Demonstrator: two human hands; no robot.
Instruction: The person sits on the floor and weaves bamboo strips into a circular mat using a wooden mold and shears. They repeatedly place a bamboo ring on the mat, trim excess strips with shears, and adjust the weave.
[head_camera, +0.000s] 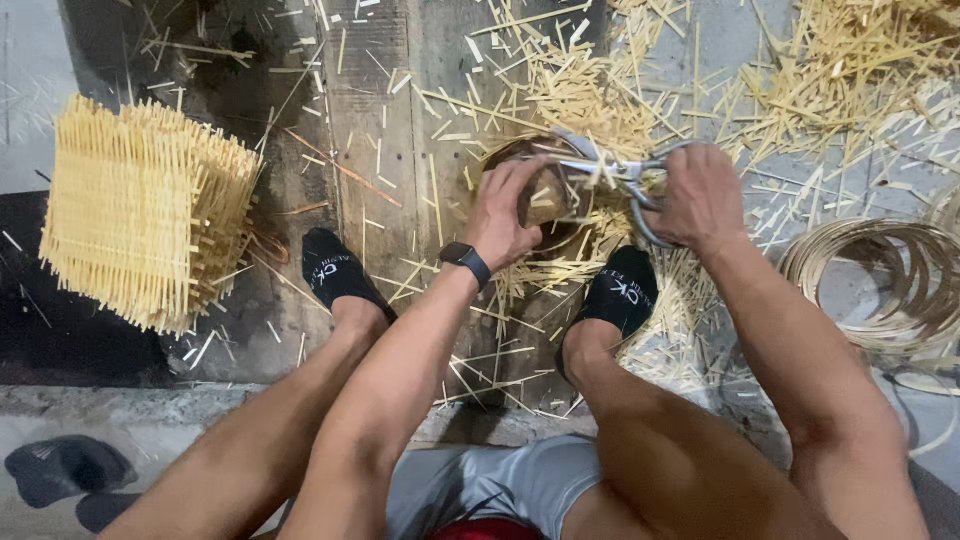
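My left hand (508, 215) was curled around a wooden block (545, 195), fingers pressed on its top. My right hand (698, 195) was closed on the scissors (610, 172) handles, blades pointing toward my left hand and touching the block. Cut sticks (590, 100) lay just beyond both hands. A stick bundle (145, 210) sat well off to the left; coiled strips (890, 275) right of my right hand.

My right hand (700, 195) hides the shears' (610, 170) handles; my left hand (505, 215) covers part of the wooden block (545, 200). The cane coil (890, 280) runs off the right edge.
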